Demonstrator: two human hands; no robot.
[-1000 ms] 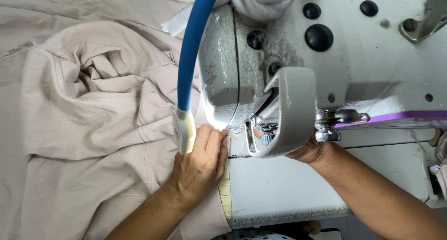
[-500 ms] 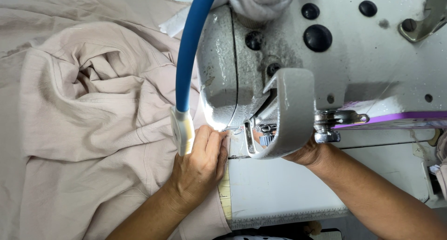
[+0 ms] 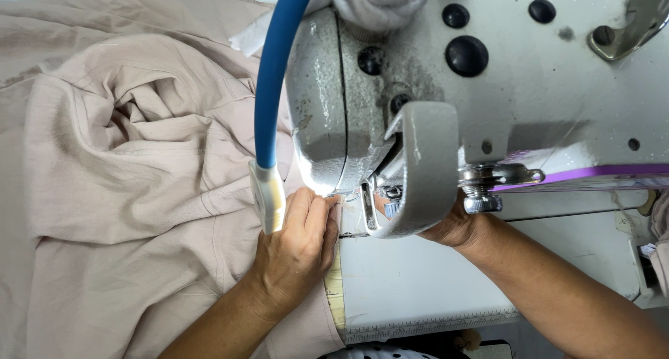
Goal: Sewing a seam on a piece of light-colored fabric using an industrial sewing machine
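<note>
A: When I compared this moment with the views half a second and one second earlier, almost nothing had changed. The left hand point(image 3: 296, 244) stayed flat on the pale beige, soft, creased fabric point(image 3: 132, 157), with its fingertips point(image 3: 327, 204) at the lit spot under the grey metal sewing machine head point(image 3: 488, 87).

B: So what did that mean for the sewing?

A: I judged that the seam went on slowly and steadily, because the cloth had hardly shifted and the grip was the same.

B: Was the left hand holding something?

A: It was not closed around anything. The fingers lay together and pressed the fabric edge down on the white worktop point(image 3: 432, 275). The right hand point(image 3: 453, 226) was mostly hidden behind the curved grey guard point(image 3: 425, 164), so I could not tell if it was open or closed.

B: And where was the fabric?

A: It lay in a big wrinkled heap to the left of the machine, and one edge ran under the left hand toward the needle area. A blue flexible lamp tube point(image 3: 275, 73) with a cream-coloured end point(image 3: 270, 195) hung just beside the left hand.
</note>
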